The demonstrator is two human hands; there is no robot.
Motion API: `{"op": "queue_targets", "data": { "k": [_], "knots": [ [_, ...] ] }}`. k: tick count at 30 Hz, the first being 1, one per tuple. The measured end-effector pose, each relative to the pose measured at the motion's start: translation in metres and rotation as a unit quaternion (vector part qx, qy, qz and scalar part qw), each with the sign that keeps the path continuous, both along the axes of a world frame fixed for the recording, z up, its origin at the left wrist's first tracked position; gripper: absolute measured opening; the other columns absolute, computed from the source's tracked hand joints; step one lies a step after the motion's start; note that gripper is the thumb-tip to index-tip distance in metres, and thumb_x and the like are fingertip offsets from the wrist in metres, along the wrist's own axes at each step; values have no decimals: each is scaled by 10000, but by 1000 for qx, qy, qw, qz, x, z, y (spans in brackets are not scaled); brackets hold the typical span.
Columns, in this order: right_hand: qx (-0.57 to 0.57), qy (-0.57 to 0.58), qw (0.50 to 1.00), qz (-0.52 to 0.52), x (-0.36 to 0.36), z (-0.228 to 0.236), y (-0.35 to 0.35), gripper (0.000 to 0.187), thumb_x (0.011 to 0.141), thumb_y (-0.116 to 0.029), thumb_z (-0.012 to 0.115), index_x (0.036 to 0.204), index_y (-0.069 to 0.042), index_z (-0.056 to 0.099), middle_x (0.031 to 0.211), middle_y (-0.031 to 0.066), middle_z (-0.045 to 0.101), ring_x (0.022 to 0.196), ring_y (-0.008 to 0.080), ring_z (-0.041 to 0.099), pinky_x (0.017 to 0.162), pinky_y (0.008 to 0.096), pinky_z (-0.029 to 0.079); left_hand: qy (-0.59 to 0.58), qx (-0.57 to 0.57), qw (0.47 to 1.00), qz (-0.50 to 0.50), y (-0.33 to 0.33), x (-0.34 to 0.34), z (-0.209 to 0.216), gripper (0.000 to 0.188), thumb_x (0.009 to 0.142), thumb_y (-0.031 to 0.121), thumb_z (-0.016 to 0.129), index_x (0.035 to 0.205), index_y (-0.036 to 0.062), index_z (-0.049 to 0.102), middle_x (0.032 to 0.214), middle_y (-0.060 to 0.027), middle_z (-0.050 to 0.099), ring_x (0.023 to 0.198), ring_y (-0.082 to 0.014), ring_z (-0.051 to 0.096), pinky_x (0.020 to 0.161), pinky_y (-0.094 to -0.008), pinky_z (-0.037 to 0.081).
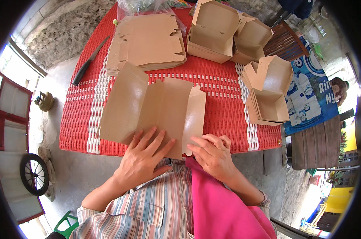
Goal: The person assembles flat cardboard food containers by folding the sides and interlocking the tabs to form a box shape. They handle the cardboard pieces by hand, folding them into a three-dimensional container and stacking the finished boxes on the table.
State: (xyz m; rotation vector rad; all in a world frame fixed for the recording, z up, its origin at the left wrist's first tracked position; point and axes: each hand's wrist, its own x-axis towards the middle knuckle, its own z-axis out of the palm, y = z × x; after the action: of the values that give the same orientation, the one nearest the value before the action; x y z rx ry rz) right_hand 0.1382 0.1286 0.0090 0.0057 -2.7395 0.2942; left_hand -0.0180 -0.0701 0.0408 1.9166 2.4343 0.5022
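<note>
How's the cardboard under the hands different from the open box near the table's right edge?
The cardboard is spread out, while the open box has standing walls and a raised lid. The cardboard looks wider than the open box. The left hand and right hand touch the cardboard; neither touches the open box. Both are brown.

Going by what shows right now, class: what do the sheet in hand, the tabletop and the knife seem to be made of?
Sheet: thin brown card, perhaps coated, as its creased panels shine.
Tabletop: red and white woven strips, probably plastic, given the slightly glossy, regular weave.
Knife: slim grey blade, likely metal; black handle, perhaps plastic, finish too small to judge.
</note>
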Motion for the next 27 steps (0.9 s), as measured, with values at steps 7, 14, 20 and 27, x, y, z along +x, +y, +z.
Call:
{"op": "queue_targets", "data": {
  "k": [7,14,20,27],
  "knots": [
    [-16,-10,1000,-5,9,2,-1,376,791,-311,749,1133,-171,679,1220,-23,614,1154,150,540,1078,460,254,53,85,995,-14,1,10,-14,378,786,230,746,1110,47,677,1118,-83,627,1003,-254,613,749,-325,562],
    [-74,21,997,27,0,1,9,287,790,-225,764,1057,-145,698,1036,-31,642,1000,134,593,1027,425,318,-144,106,984,17,15,-3,-5,211,779,98,745,960,13,680,841,-65,624,781,-255,603,692,-350,531],
    [-127,41,991,-29,-20,6,10,75,860,-167,702,901,-121,659,819,-12,622,781,166,606,933,383,375,-284,110,946,112,28,-10,-7,262,853,61,699,1096,8,616,876,-138,679,857,-305,677,732,-387,531],
    [-168,31,982,-86,-29,-1,10,105,853,-150,698,934,-102,651,843,15,592,800,199,595,891,371,394,-149,120,974,118,38,-5,-10,359,841,24,679,1187,53,586,1031,-155,628,886,-311,638,745,-409,514]
  ]
}}
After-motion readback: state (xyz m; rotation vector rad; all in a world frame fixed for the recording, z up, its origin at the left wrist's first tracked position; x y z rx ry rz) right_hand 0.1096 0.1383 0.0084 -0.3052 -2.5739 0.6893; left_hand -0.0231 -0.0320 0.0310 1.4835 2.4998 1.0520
